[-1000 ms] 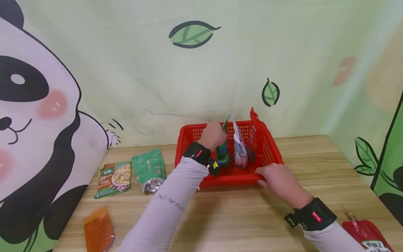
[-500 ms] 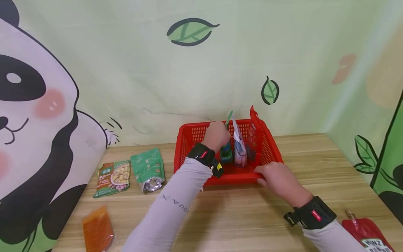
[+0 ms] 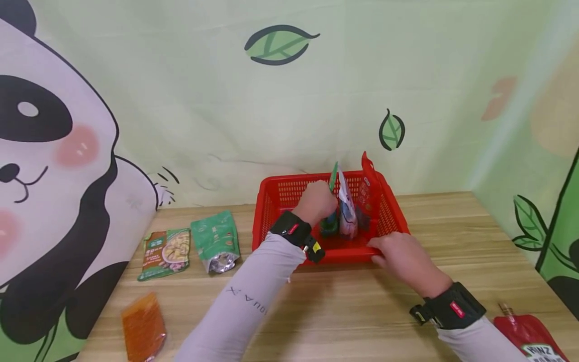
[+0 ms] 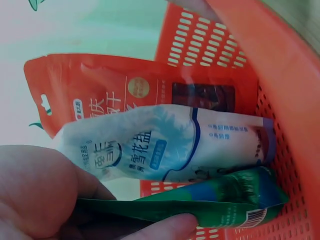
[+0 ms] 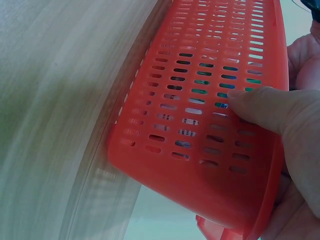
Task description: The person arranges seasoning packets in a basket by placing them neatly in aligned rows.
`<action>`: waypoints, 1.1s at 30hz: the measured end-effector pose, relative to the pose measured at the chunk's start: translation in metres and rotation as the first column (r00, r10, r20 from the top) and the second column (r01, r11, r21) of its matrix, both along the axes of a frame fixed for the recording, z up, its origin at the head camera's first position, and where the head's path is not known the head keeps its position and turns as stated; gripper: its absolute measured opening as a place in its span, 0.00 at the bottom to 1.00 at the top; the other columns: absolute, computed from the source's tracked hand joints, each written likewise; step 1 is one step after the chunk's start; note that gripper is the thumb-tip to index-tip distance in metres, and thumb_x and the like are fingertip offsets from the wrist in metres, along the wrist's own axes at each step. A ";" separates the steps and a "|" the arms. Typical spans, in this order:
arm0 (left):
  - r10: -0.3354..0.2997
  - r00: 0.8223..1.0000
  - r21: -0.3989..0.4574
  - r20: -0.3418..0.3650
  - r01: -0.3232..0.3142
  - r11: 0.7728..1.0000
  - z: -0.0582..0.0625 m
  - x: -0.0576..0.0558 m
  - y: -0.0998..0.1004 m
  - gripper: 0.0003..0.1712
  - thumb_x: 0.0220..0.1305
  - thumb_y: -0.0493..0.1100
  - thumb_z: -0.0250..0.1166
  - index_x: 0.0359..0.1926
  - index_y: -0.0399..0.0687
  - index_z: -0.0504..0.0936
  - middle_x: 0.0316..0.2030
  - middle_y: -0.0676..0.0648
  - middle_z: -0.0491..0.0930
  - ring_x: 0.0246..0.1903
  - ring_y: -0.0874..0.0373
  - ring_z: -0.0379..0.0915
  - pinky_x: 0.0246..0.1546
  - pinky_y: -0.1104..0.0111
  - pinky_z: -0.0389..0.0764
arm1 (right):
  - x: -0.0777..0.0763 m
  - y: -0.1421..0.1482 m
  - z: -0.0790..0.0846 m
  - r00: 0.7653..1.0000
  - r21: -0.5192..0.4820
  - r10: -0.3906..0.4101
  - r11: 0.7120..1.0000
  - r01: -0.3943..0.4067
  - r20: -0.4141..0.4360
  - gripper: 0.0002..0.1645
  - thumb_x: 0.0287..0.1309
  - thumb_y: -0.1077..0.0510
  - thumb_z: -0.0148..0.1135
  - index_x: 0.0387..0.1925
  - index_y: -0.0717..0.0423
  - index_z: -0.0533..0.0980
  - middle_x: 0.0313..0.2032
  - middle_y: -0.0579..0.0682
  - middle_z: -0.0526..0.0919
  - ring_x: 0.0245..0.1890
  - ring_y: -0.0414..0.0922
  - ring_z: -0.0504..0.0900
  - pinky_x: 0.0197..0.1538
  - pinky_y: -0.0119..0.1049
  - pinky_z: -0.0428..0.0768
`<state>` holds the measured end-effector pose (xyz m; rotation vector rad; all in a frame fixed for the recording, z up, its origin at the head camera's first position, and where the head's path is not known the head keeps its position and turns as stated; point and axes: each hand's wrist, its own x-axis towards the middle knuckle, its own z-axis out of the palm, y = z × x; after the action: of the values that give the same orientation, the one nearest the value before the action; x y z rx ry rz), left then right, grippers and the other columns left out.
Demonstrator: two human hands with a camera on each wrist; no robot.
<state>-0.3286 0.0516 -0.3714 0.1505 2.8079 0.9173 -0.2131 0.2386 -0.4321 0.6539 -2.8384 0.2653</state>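
In the head view, my left hand (image 3: 316, 202) reaches down into the red plastic basket (image 3: 344, 257). Its fingers and thumb hold a green-and-blue pouch (image 4: 225, 202), which stands on edge inside, its lower end near the basket's wall. Beside that pouch stands a white-and-blue bag of salt (image 4: 165, 142), and past it a red pouch (image 4: 117, 85) with a hang hole and a small clear window. My right hand (image 3: 404, 259) grips the basket's rim at the front right corner, its thumb (image 5: 260, 107) pressed on the slotted outer wall and its fingers over the rim.
On the wooden table (image 3: 344, 317) to the left lie a brown-and-green food packet (image 3: 165, 254), a green pouch with a silvery end (image 3: 217, 241) and an orange packet (image 3: 143, 327). A red Heinz pouch (image 3: 529, 337) lies at the front right. Behind stands a panda-printed backdrop (image 3: 203, 100).
My left hand has shifted right inside the basket, bringing the green-and-blue pouch close beside the salt bag. My right hand has stayed on the rim.
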 end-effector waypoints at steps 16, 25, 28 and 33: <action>-0.026 0.992 0.079 0.125 0.016 0.997 0.000 0.008 0.002 0.10 0.72 0.41 0.63 0.46 0.39 0.82 0.28 0.44 0.82 0.22 0.53 0.76 0.22 0.67 0.75 | -0.001 0.000 0.000 1.000 -0.003 -0.008 1.000 0.008 0.028 0.11 0.48 0.58 0.81 0.34 0.51 0.85 0.26 0.45 0.85 0.25 0.41 0.78 0.36 0.43 0.84; 0.001 0.994 0.082 0.107 -0.010 0.997 -0.002 0.017 0.006 0.13 0.71 0.43 0.64 0.50 0.38 0.82 0.35 0.43 0.84 0.32 0.49 0.85 0.31 0.62 0.86 | 0.000 0.000 0.000 1.000 -0.002 -0.013 1.000 0.013 0.023 0.12 0.48 0.59 0.81 0.35 0.52 0.85 0.27 0.45 0.86 0.26 0.42 0.80 0.37 0.44 0.85; 0.005 0.993 0.081 0.117 -0.014 0.997 -0.001 0.018 0.007 0.14 0.71 0.43 0.64 0.51 0.39 0.82 0.36 0.43 0.84 0.33 0.49 0.86 0.34 0.60 0.87 | 0.000 -0.001 0.000 1.000 -0.004 -0.017 1.000 0.017 0.026 0.13 0.47 0.59 0.81 0.36 0.52 0.86 0.28 0.46 0.87 0.27 0.42 0.80 0.38 0.44 0.85; -0.006 0.995 0.066 0.102 -0.001 0.998 -0.003 0.019 0.007 0.14 0.71 0.43 0.65 0.51 0.39 0.82 0.37 0.42 0.83 0.32 0.50 0.84 0.31 0.64 0.84 | 0.000 -0.001 0.000 1.000 -0.002 -0.018 1.000 0.018 0.019 0.12 0.47 0.59 0.81 0.35 0.52 0.86 0.27 0.46 0.86 0.26 0.42 0.79 0.37 0.44 0.84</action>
<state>-0.3093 0.0587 -0.3740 0.1124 2.6850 0.9891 -0.2127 0.2374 -0.4321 0.6279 -2.8604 0.2722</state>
